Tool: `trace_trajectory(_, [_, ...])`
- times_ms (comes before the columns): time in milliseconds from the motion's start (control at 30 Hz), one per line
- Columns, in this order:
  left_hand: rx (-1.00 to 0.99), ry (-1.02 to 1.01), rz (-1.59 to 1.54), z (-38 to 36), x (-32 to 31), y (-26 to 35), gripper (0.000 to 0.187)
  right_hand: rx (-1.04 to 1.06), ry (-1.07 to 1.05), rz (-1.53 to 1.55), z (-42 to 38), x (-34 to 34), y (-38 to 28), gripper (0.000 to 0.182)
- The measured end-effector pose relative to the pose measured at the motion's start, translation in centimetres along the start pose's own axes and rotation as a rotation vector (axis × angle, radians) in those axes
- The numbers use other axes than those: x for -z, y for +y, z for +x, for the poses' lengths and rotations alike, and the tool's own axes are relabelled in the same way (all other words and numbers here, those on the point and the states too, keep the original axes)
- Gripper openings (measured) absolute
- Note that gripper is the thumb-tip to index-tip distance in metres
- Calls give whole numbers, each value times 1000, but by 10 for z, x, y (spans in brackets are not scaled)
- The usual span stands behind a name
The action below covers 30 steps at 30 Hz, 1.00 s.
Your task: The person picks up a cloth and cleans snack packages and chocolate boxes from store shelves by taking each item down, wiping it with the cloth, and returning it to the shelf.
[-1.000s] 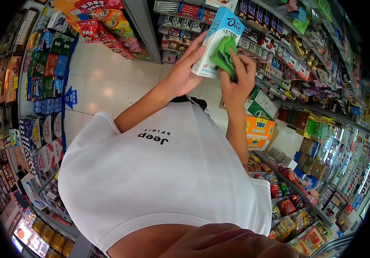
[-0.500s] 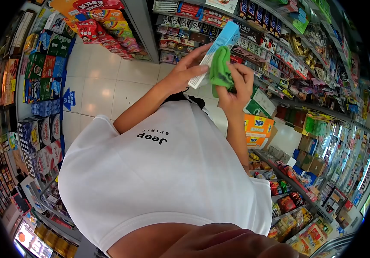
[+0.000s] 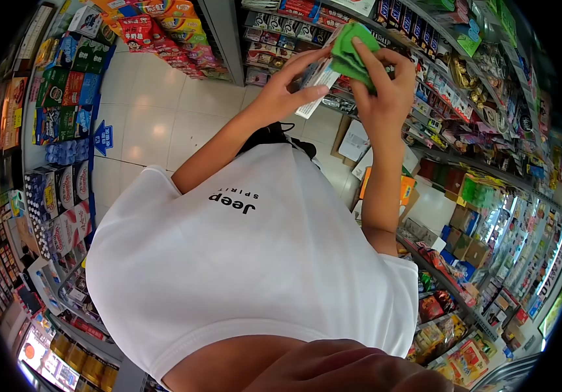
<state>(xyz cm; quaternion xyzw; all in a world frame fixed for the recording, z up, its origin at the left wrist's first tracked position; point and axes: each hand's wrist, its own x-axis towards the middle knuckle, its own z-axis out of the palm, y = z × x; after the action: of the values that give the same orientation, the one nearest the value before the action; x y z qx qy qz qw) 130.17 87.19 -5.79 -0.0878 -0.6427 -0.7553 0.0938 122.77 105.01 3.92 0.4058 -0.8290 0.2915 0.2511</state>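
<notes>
My left hand (image 3: 291, 95) is closed around a long, narrow white carton (image 3: 312, 98), its thumb lying along one side. The carton is tilted, and its far end is hidden behind a green cloth (image 3: 353, 51). My right hand (image 3: 387, 81) pinches that cloth, with the fingers pressing it over the upper part of the carton. Both hands are raised in front of me, close to the shelf of packaged sweets (image 3: 281, 49).
Hanging bags of sweets (image 3: 170, 32) are ahead on the left. Stacked packs (image 3: 65, 91) fill the left shelves. An orange carton (image 3: 406, 191) sits below my right forearm, near cardboard boxes (image 3: 464, 245). Tiled floor (image 3: 157, 111) shows between the shelves.
My right hand has moved up with the green cloth, from the carton's side to its far end. The carton's light blue face has turned out of sight. My left hand still holds it.
</notes>
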Motion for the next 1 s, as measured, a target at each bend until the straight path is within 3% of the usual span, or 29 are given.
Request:
trace_trajectory(100, [181, 92, -448, 9, -5, 0, 61, 14, -98, 81, -7, -11, -12, 59])
trace_trajectory(333, [250, 107, -626, 13, 0, -10, 60, 129, -394, 169, -26, -9, -34, 55])
trace_trajectory(433, [308, 99, -778, 16, -3, -12, 59, 161, -290, 160, -24, -12, -28, 55])
trace_trajectory(467, [351, 71, -853, 15, -1, -9, 59, 84, -267, 179, -24, -14, -30, 55])
trace_trajectory(600, [328, 18, -877, 21, 0, -8, 65, 84, -399, 361, -38, -15, -36, 55])
trace_trajectory(733, [350, -9, -1156, 18, 0, 7, 61, -84, -77, 196, -48, -13, -12, 55])
trace_trajectory(833, [422, 52, -1048, 8, 1, 4, 64, -259, 192, 250, -49, -8, 8, 51])
trace_trajectory(1000, [510, -32, -920, -1, -7, 5, 63, -322, 304, 341, -39, -1, 22, 46])
